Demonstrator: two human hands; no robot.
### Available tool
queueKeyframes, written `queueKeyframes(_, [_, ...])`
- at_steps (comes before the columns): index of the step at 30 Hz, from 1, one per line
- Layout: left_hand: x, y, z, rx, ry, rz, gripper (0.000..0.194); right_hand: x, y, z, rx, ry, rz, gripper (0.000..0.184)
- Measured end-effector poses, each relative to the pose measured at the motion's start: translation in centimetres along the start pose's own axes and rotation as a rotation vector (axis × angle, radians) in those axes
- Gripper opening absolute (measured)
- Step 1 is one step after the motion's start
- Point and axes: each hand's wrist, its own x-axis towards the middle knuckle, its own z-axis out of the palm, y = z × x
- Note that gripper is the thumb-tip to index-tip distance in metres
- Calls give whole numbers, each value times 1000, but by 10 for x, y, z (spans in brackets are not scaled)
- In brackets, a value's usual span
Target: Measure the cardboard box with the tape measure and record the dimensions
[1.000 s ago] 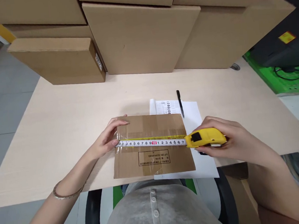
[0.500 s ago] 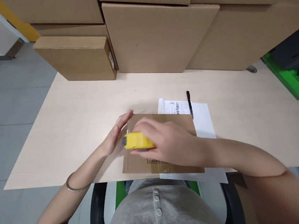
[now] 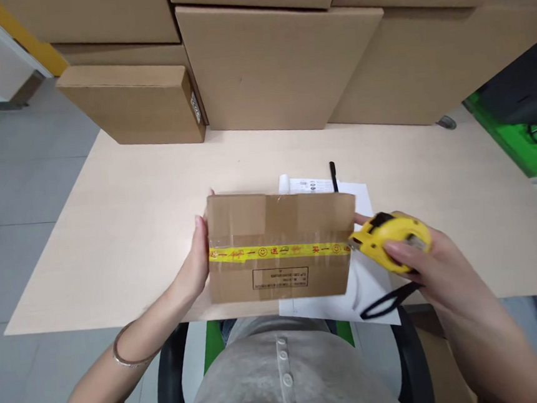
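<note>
A small cardboard box [image 3: 237, 220] is tilted above the front of the table, with a yellow printed tape band [image 3: 291, 249] across the face toward me. My left hand [image 3: 196, 258] grips its left end, the thumb along the edge and the other fingers mostly hidden behind. At the box's right end, my right hand [image 3: 437, 271] holds a yellow tape measure [image 3: 378, 239] with its black wrist strap [image 3: 385, 301] dangling. The tape measure's front end is against or very close to the box's right edge. One right fingertip reaches behind that edge.
White paper sheets [image 3: 362, 202] lie partly under the box, with a black pen [image 3: 333, 174] on them. Large cardboard boxes [image 3: 276, 69] line the table's back, and a flatter box [image 3: 133, 110] stands at the back left. The table's front edge is close to my body.
The box has been tipped up, bringing its yellow-taped side into view. My right hand has moved right with the tape measure, from over the box to its right end.
</note>
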Motion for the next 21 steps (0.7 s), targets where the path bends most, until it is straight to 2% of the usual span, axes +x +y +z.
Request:
queueKeyframes(3, [4,3,9,-33,117,311,55,-22,1,-7,-67,25,-199,40])
queueKeyframes(4, [8,1,9,-41,102,396,55,-27,2,-10,-126,3,-228,38])
queueKeyframes(6, [15,-9,6,-40,18,475,56,-31,6,-15,-265,-84,-267,29])
queueKeyframes(8, [23,-21,0,-23,-62,463,59,-31,10,-19,-389,-164,-329,20])
queueKeyframes(12, [33,-32,-9,-44,-123,416,67,-27,3,-21,-487,-191,-485,20])
queueKeyframes(14, [36,-30,-9,-63,-126,425,64,-22,-12,-19,-491,-156,-509,26])
queueKeyframes(18, [42,-21,-11,-99,-79,476,40,2,-57,-5,-600,-32,-619,41])
queueKeyframes(21, [45,-20,-15,-156,-36,492,32,19,-86,3,-694,-64,-678,34])
